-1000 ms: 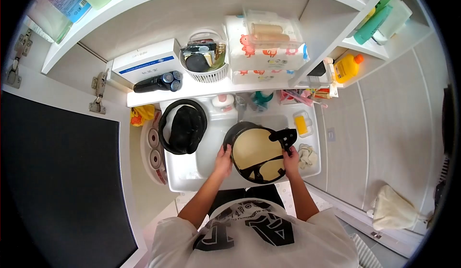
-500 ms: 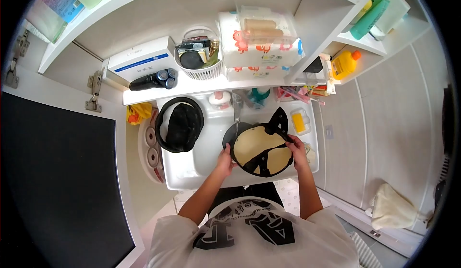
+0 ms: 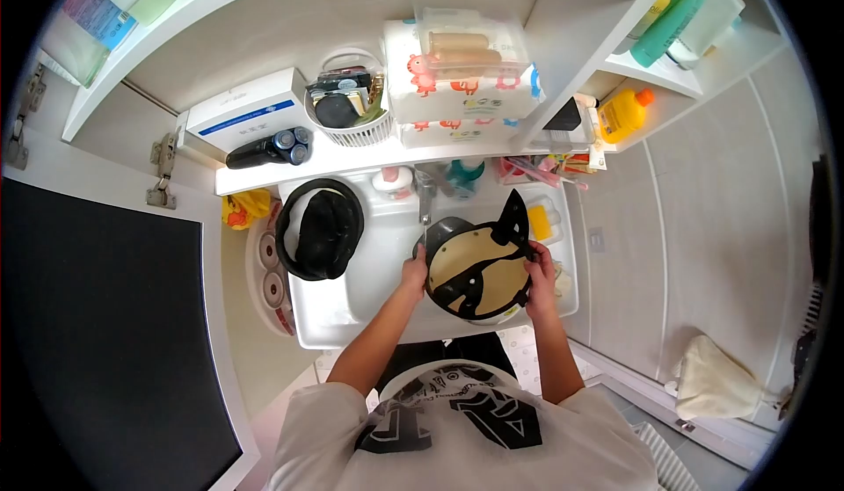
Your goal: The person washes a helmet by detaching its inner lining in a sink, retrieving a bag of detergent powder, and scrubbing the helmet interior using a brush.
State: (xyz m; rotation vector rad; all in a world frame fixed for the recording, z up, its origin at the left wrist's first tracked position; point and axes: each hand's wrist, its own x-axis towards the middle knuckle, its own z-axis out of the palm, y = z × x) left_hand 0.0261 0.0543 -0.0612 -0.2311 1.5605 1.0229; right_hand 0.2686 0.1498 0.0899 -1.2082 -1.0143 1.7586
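Note:
Over the right part of the white sink [image 3: 356, 328], I hold a helmet [image 3: 450, 261] with its hollow inside facing up. It has a cream interior, black straps and a dark visor-like piece at its left. My left hand [image 3: 415, 273] grips the left edge, near the dark piece, with fingers partly hidden underneath. My right hand [image 3: 542, 284] is closed on the right rim beside a black strap. To the left, a black padded helmet liner [image 3: 323, 234] lies on the sink's left side, apart from both hands. The faucet [image 3: 425, 194] stands just behind the helmet.
A pump bottle [image 3: 392, 183] and a teal bottle [image 3: 464, 177] stand behind the sink. A yellow sponge [image 3: 539, 223] sits in a dish at right. Above, the shelf holds a shaver [image 3: 268, 148], a basket [image 3: 356, 130] and tissue packs [image 3: 448, 95]. A mirrored door [image 3: 105, 333] hangs open at left.
The helmet has tilted slightly in my hands, and its dark piece sits a little higher. My right hand has shifted slightly on the rim. The whole view has moved a little leftward.

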